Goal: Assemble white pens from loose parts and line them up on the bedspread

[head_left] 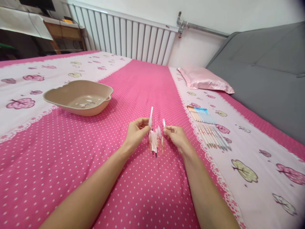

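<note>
My left hand [136, 133] is closed in a pinch around a slim white pen part [151, 115], which points upward. Opposite it, my right hand [176, 136] pinches a short, pale translucent pen piece [164, 122], perhaps a cap. The two pieces are held apart, with a small gap between the hands. Below and between them, a small pile of pen parts [153, 141] lies on the pink dotted bedspread, some with dark tips. Two rows are laid out to the right: blue and orange pens [202, 115] farther off and pale, clear-barrelled pens [213, 136] nearer.
A beige plastic basin [78, 95] with a few small white scraps inside rests on the bed at left. A pink pillow [206, 79] lies by the grey headboard [267, 70]. Behind the bed stand a white radiator [126, 35] and, far left, a desk [64, 33].
</note>
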Demonstrator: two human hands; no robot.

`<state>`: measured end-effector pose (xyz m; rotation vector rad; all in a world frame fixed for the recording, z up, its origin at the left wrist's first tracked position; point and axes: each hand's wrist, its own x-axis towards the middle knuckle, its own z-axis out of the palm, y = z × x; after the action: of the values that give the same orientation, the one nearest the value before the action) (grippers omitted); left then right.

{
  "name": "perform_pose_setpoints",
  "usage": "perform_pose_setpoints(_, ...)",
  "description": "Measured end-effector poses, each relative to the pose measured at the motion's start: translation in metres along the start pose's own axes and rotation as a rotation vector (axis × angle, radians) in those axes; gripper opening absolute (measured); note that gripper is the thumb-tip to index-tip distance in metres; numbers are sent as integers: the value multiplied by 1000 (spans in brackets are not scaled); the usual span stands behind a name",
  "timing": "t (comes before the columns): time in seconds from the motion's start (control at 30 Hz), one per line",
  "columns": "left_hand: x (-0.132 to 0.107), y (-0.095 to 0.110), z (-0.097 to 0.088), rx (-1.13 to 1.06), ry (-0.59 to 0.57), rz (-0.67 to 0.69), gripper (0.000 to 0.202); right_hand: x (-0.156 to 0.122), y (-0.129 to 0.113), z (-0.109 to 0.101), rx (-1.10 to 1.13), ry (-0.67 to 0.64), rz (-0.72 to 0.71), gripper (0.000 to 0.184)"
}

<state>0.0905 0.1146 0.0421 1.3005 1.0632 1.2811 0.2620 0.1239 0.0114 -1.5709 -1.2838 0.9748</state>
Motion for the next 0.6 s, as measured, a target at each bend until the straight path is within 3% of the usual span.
perform_pose_setpoints(0.23,-1,0,1,0,-59,-34,21,-5,-20,-1,462,68,-10,34)
perform_pose_setpoints(0.6,-4,-6,8,-64,-355,-103,20,-8,-30,0,613,122,-230,30)
